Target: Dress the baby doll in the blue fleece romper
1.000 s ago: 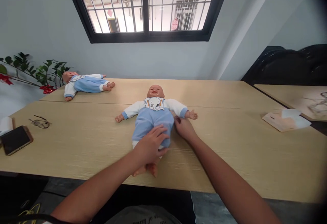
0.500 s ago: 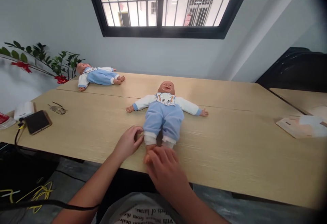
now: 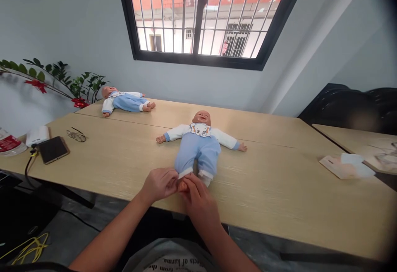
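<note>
A baby doll (image 3: 196,144) in blue trousers, white sleeves and an elephant bib lies on its back on the wooden table, feet toward me. My left hand (image 3: 159,184) is closed at the outer side of the white trouser cuff (image 3: 186,172) on the doll's leg at the left, thumb and fingers pinching the fabric. Around the foot (image 3: 182,187) of that same leg, my right hand (image 3: 199,197) has its fingers bent and closed. The doll's other foot is hidden behind my right hand.
A second doll (image 3: 128,101) lies at the back left, near a plant (image 3: 83,86). Eyeglasses (image 3: 76,134), a phone (image 3: 54,150), a white power bank (image 3: 37,135) and a bottle (image 3: 10,143) are at the left. Flat packaging (image 3: 336,167) lies at the right.
My left hand has moved in from beside the leg and closed on the trouser cuff. My right hand has shifted slightly and grips the foot. The camera view has tilted up a little.
</note>
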